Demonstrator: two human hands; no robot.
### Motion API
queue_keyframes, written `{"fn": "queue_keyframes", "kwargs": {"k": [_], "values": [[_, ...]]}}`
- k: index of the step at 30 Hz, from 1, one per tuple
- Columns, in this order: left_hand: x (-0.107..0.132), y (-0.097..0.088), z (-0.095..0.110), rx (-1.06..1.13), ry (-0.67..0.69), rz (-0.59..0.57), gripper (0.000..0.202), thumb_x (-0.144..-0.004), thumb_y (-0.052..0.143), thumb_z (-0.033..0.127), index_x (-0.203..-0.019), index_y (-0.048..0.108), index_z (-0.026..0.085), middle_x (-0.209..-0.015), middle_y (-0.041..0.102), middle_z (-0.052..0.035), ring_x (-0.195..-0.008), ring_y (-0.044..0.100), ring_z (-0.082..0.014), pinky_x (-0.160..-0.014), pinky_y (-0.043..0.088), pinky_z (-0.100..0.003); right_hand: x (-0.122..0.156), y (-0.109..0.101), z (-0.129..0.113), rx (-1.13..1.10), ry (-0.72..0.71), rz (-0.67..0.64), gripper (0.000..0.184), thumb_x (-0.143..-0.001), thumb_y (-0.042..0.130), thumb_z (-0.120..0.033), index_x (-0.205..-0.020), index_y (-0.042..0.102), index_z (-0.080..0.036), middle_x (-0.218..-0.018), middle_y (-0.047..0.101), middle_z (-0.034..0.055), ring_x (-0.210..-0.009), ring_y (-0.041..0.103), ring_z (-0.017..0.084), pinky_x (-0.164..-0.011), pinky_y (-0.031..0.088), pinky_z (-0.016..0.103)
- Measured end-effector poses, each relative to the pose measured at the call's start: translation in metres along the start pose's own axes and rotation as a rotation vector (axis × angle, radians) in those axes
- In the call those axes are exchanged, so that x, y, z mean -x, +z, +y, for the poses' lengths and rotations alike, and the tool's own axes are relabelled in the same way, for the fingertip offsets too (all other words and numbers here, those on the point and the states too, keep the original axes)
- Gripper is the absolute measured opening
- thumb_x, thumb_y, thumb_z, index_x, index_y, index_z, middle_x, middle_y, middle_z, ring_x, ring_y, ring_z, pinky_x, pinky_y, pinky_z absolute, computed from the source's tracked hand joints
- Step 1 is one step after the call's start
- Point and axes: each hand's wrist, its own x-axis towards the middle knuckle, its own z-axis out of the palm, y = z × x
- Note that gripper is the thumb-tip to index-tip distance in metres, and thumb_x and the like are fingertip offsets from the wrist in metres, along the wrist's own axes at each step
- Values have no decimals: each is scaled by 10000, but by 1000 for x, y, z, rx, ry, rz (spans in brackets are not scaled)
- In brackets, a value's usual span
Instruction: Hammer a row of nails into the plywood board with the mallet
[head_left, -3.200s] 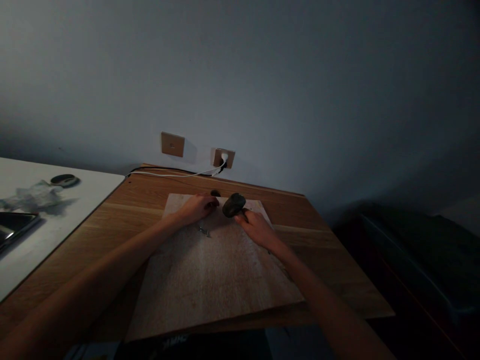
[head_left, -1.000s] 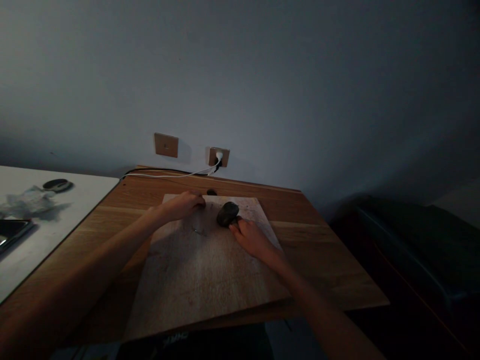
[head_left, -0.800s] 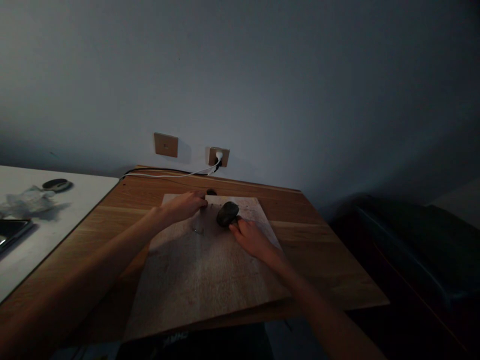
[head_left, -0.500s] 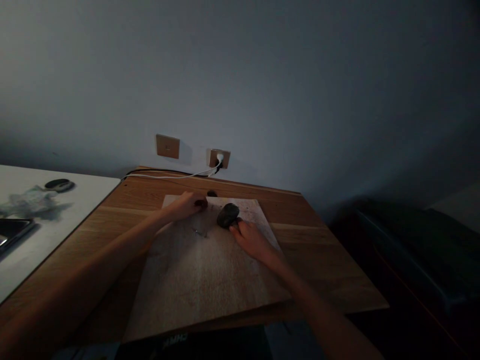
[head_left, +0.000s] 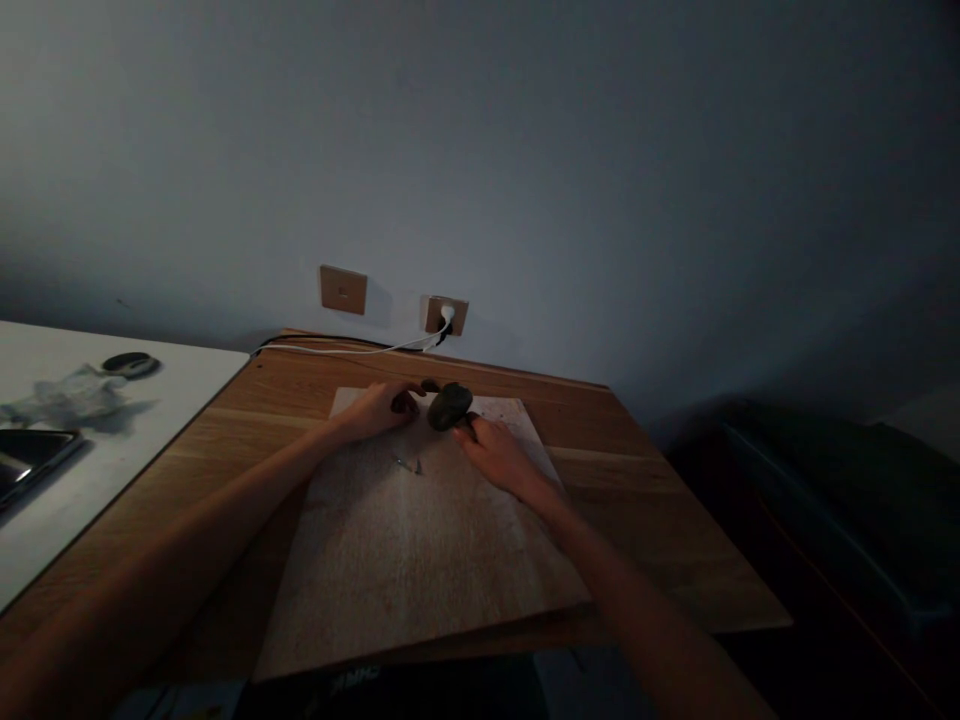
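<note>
The right hand (head_left: 496,456) partly hides the dark mallet (head_left: 450,406). I can't identify the tiny metal bits (head_left: 407,465) mid-frame; the left edge crops a black device (head_left: 31,464).

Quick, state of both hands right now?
Left hand: fingers curled; whether it holds anything cannot be told.
Right hand: closed, holding the dark-headed tool.

Pale letters (head_left: 356,679) stand on the dark surface (head_left: 457,690) at seven o'clock. They seem to begin "CH"; the rest is blurred.
</note>
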Motion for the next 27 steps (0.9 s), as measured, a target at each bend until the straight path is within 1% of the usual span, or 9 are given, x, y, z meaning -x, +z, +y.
{"fn": "queue_keyframes", "kwargs": {"k": [4,6,14,16,18,20,22,25,27], "values": [[0,-1,0,-28,-11,-3,491,-761,652,184,-1251,675,173,-930,789,-41,-815,740,-207,-739,551,-271,-20,-5,-19,60,-26,1,335,-1082,443,-345,-1215,662,-129,-1154,745,179,-1110,690,282,-823,424,309],[0,-1,-1,-37,-6,7,529,-748,660,174,-1277,664,168,-938,789,-44,-822,740,-215,-740,545,-274,-25,-6,-25,80,-28,-18,330,-1072,466,-339,-1188,679,-115,-1145,746,196,-1092,697,291,-822,433,317],[0,-1,2,-12,-15,-4,526,-760,679,251,-1276,654,158,-989,776,-66,-893,729,-252,-776,527,-310,-26,-3,-31,125,-7,-28,353,-1075,453,-333,-1163,687,-83,-1131,744,214,-1066,709,294,-802,437,316],[0,-5,4,-14,-42,-16,484,-750,668,240,-1226,657,157,-999,766,-65,-893,721,-241,-770,521,-302,-24,-3,-29,125,-5,-26,341,-1074,461,-338,-1159,687,-96,-1121,750,199,-1064,710,286,-794,430,308],[-1,-12,9,-62,-86,-50,367,-737,663,235,-1094,671,152,-946,748,-56,-838,703,-222,-721,503,-284,-17,-4,-25,121,-4,-13,339,-1084,443,-332,-1201,666,-106,-1129,750,182,-1081,704,274,-802,423,301],[-1,-21,17,-126,-93,-140,231,-720,663,222,-943,668,161,-865,720,-35,-770,674,-200,-672,474,-269,-7,-5,-18,109,-1,-9,327,-1088,434,-316,-1211,656,-111,-1127,749,169,-1089,697,266,-808,415,296],[1,-28,29,-154,-42,-304,138,-709,662,202,-844,663,175,-803,696,-11,-731,652,-181,-652,456,-258,4,-6,-10,91,-1,-23,307,-1082,452,-314,-1180,666,-117,-1106,752,159,-1071,696,262,-796,408,293],[5,-32,50,-116,68,-553,130,-714,701,207,-842,692,187,-814,699,2,-746,649,-168,-662,459,-247,19,-7,2,90,-2,-53,289,-1072,469,-309,-1138,680,-123,-1086,753,158,-1037,697,260,-774,401,293],[8,-27,63,-139,135,-633,186,-705,726,182,-889,709,192,-857,708,-1,-778,648,-170,-683,463,-248,25,-6,8,109,12,-62,283,-1071,468,-298,-1126,680,-120,-1077,752,163,-1033,696,261,-771,399,294]]}}
